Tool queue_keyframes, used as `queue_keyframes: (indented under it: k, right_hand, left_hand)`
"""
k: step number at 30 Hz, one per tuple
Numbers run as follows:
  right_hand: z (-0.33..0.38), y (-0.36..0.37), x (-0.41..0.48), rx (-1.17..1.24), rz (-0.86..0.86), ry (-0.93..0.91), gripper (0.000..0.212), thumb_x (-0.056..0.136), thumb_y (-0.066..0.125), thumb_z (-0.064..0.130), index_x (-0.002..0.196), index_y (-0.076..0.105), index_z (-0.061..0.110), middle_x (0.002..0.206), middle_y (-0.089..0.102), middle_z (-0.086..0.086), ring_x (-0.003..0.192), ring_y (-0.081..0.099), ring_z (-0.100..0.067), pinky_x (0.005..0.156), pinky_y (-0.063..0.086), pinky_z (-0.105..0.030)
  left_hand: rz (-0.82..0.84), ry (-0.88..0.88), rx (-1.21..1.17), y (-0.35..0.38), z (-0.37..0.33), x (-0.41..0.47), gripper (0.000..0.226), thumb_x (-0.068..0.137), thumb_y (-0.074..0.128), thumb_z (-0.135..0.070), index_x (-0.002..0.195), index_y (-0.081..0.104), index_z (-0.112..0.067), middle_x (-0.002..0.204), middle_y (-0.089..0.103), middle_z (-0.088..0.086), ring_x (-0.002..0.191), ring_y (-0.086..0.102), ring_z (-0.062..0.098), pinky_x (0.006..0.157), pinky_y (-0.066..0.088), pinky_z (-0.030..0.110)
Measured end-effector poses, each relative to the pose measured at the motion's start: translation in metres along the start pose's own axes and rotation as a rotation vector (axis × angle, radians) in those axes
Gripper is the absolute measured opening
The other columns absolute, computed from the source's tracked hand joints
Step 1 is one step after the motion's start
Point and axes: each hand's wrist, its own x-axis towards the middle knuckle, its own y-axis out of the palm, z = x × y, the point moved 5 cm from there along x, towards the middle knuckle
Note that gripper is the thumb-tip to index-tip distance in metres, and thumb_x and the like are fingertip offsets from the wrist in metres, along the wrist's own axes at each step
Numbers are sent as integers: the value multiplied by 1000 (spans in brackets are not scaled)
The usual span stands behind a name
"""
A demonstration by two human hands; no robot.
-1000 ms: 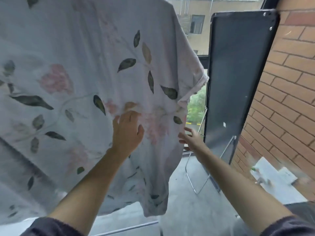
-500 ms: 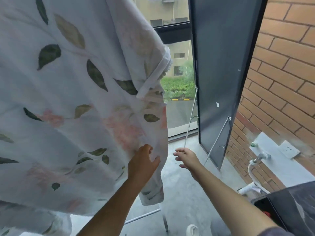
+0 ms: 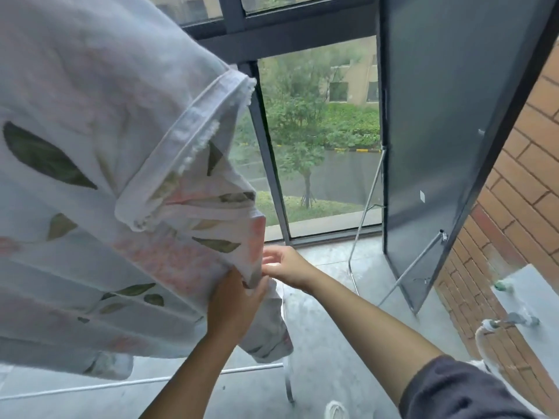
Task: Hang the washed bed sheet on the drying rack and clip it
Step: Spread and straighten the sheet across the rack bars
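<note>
Currently | head view | bed sheet hangs draped above the drying rack rail | left hand above that rail, fingers curled into the sheet's right edge | right hand above the rail's end, fingertips pinching the same edge

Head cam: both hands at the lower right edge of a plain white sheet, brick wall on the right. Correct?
One thing is off. The sheet isn't plain white: it carries a print of green leaves and pink flowers, as the head view shows. The rest holds: left hand and right hand are at its lower right edge, and the brick wall is on the right.
</note>
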Motion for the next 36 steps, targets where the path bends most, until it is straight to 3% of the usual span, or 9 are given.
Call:
queue_keyframes:
  k: [5, 9, 13, 17, 23, 26, 31, 33, 36]
  right_hand:
    - [-10, -7, 2, -31, 116, 49, 33, 87, 45, -10, 101, 71, 3, 97, 70, 2, 86, 61, -3, 76, 43, -19]
    - [-16, -21, 7, -51, 12, 38, 29, 89, 48, -5, 101, 69, 10, 108, 68, -5, 90, 61, -5, 68, 43, -10]
    - [-35, -26, 16, -89, -29, 68, 27, 87, 57, 2, 110, 65, 13, 112, 65, -3, 95, 60, -12, 85, 50, -26]
    - [-51, -4, 24, -280, 91, 73, 39, 83, 62, 4, 121, 59, 13, 119, 61, -5, 101, 56, -14, 83, 45, -21]
    - [-53, 4, 57, -454, 13, 106, 54, 84, 62, 16, 135, 43, 20, 134, 53, -3, 116, 52, -21, 91, 43, -29]
    - [-36, 12, 87, -500, 29, 61, 69, 81, 66, 14, 143, 35, 19, 143, 46, -4, 129, 45, -22, 98, 40, -29]
    - [20, 42, 142, -495, 172, -114, 96, 73, 74, 18, 149, 17, 30, 152, 32, -4, 140, 28, -23, 112, 29, -39]
    - [44, 59, 154, -463, 246, -155, 83, 70, 76, 24, 142, 33, 29, 141, 47, -3, 131, 42, -19, 104, 37, -35]
    - [63, 73, 157, -601, 313, -239, 19, 76, 67, 16, 78, 56, 31, 87, 62, 0, 83, 56, -14, 69, 43, -26]
  left_hand:
    - [-37, -33, -119, 4, 24, 0, 30, 92, 55, -24, 68, 52, -5, 62, 61, 6, 62, 60, 21, 57, 43, 35]
    - [-113, -148, -247, 0, 37, -5, 34, 86, 48, 3, 57, 35, -6, 52, 41, 9, 52, 41, 17, 53, 28, 31]
    - [-150, -270, -278, -5, 55, -15, 37, 86, 38, 11, 57, 28, -10, 56, 33, 7, 55, 36, 18, 53, 25, 30]
    - [-155, -279, -198, -7, 68, -19, 38, 85, 39, 12, 55, 26, -8, 52, 33, 7, 51, 34, 23, 49, 20, 29]
    - [-170, -247, -104, -11, 82, -16, 36, 81, 36, -3, 49, 25, -10, 48, 35, 5, 49, 36, 24, 48, 25, 30]
    - [-172, -242, -82, -11, 88, -8, 45, 82, 40, 14, 48, 23, -11, 46, 33, 5, 47, 35, 22, 47, 22, 31]
    - [-189, -200, -33, -13, 99, -2, 35, 79, 37, -1, 47, 27, -9, 42, 33, 4, 43, 35, 16, 45, 21, 28]
    - [-196, -200, -40, -14, 99, -3, 26, 72, 34, -8, 47, 29, -8, 41, 31, 5, 41, 32, 15, 45, 19, 27]
    - [-228, -192, -76, -19, 100, -8, 18, 65, 32, -11, 48, 23, -12, 41, 28, 5, 41, 30, 17, 46, 18, 30]
